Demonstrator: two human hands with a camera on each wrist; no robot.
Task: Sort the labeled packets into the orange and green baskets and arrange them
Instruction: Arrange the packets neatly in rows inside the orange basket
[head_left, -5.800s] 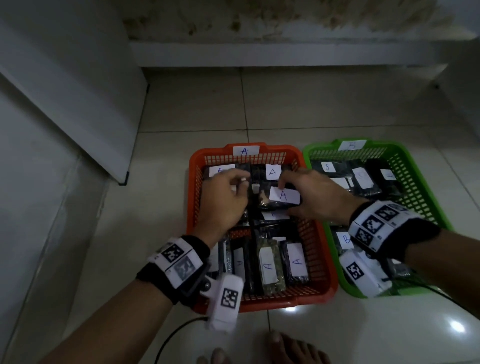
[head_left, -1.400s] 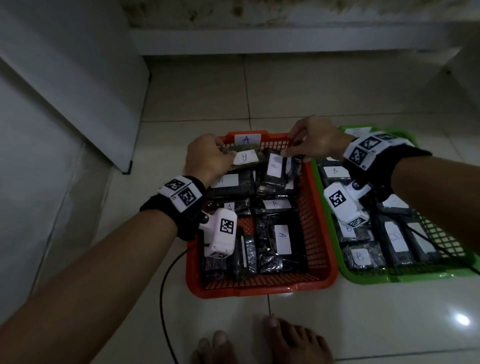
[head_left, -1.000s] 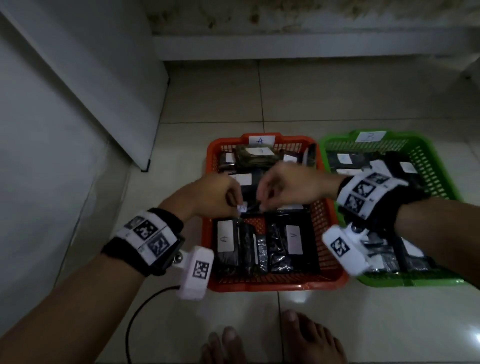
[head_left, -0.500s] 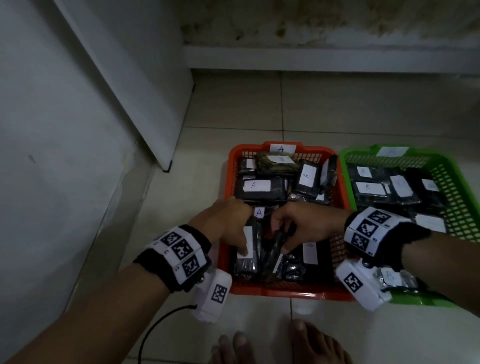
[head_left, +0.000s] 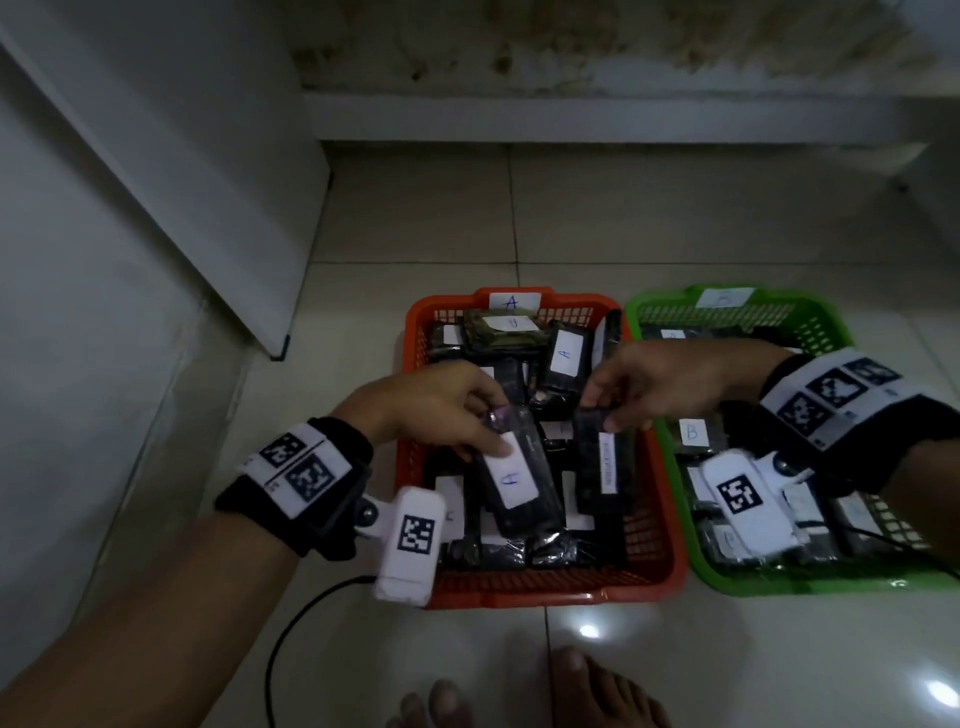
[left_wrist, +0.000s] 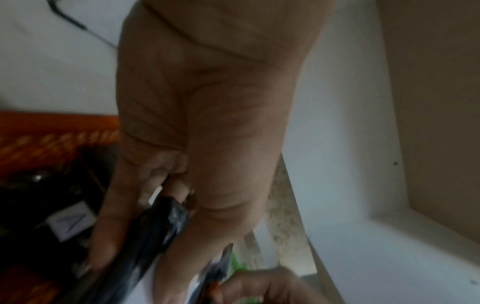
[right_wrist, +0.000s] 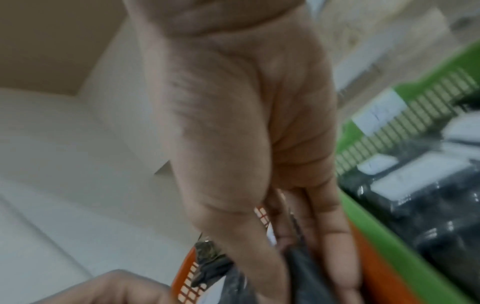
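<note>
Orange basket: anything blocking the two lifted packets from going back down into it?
No separate obstacle. The left hand and right hand each hold a packet over the orange basket, whose floor is mostly covered by other packets.

The orange basket (head_left: 545, 587), tagged A, stands on the floor just beside the green basket (head_left: 779, 582); both hold dark packets with white labels. Two dark packets are lifted above the orange one: an A-labelled packet (head_left: 519, 473) and a narrower packet (head_left: 605, 462).
</note>
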